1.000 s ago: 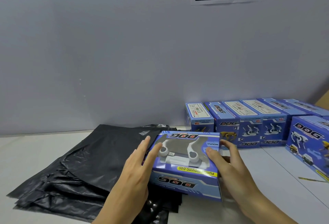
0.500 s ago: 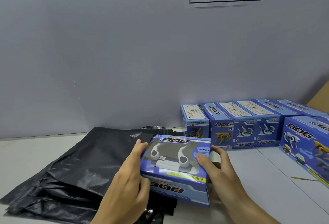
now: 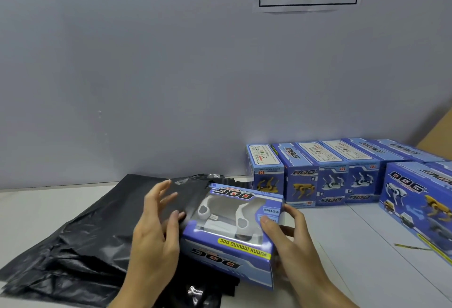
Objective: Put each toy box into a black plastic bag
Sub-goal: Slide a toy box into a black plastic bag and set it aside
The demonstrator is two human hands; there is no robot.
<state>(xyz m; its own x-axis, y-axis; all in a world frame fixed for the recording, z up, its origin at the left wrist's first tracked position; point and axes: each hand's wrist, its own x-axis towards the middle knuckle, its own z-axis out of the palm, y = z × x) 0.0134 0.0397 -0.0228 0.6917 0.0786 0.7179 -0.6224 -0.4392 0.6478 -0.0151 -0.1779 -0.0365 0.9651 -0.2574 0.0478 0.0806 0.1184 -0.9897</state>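
A: Biggest first: the white table (image 3: 367, 246) meets the grey wall at the back. The stack of black plastic bags (image 3: 80, 234) covers its left side, and a row of toy boxes (image 3: 325, 178) stands right of centre against the wall.

B: And the box in hand?

A: The windowed toy box (image 3: 234, 229) is tilted, one end over the bags. The right hand (image 3: 291, 236) grips its right end; the left hand (image 3: 156, 227) hovers beside it, fingers spread, holding nothing.

B: Next, I'd say, pinch only the top bag's edge and open the mouth wide before sliding the box in.

A: Agreed. The free room is on the near right; the neighbouring box (image 3: 420, 207) crowds the far right.
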